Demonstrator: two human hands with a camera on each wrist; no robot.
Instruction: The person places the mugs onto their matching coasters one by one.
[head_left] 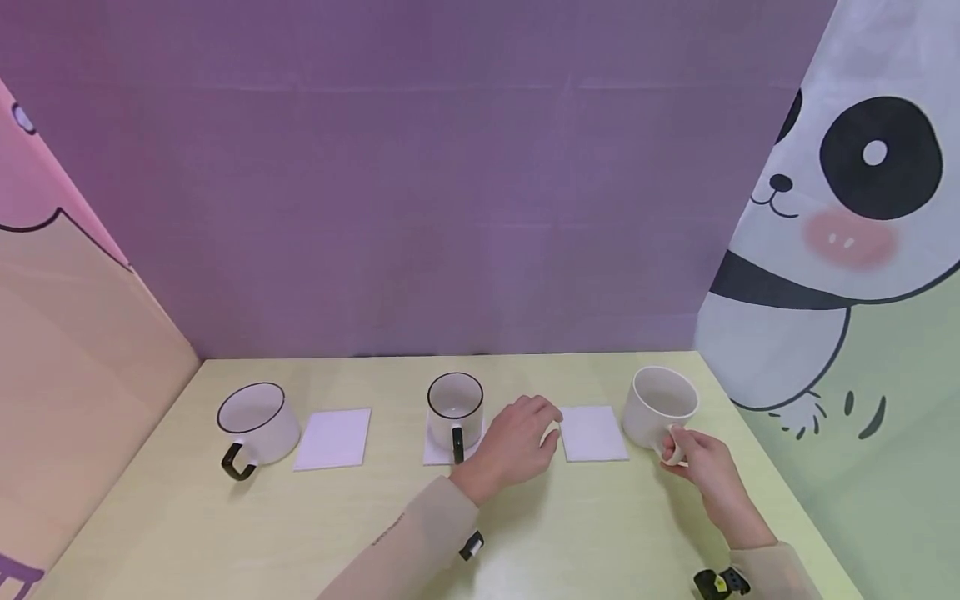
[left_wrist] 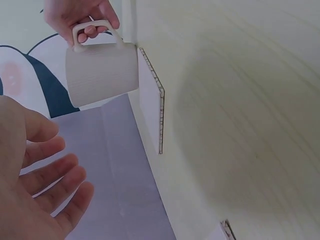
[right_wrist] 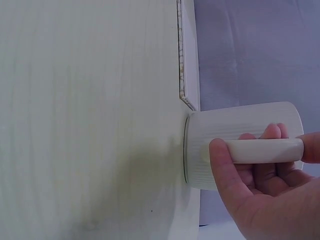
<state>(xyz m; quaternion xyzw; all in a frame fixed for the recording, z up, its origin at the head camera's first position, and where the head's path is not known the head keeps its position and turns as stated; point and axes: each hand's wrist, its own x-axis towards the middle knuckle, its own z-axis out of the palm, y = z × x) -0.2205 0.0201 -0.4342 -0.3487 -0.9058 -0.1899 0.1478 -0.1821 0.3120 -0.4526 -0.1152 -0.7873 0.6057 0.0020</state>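
Observation:
By its handle, my right hand (head_left: 708, 475) grips an all-white ribbed mug (head_left: 643, 423) at the right end of the table. The right wrist view shows my fingers (right_wrist: 225, 165) curled round that handle, with the mug (right_wrist: 240, 122) upright and its base right at the tabletop. A white square coaster (head_left: 594, 435) lies just left of this mug. My left hand (head_left: 516, 442) hovers between that coaster and a black-rimmed white mug (head_left: 453, 396), which stands on another coaster (head_left: 433, 454). Loosely bent and apart, the left fingers (left_wrist: 55, 172) hold nothing.
At the left stands a wider white mug (head_left: 270, 435) with a black rim and black handle. Beside it lies a white coaster (head_left: 332, 439). A purple backdrop (head_left: 450, 208) rises behind the table (head_left: 300, 533), and printed cloth panels (head_left: 892, 367) flank both sides.

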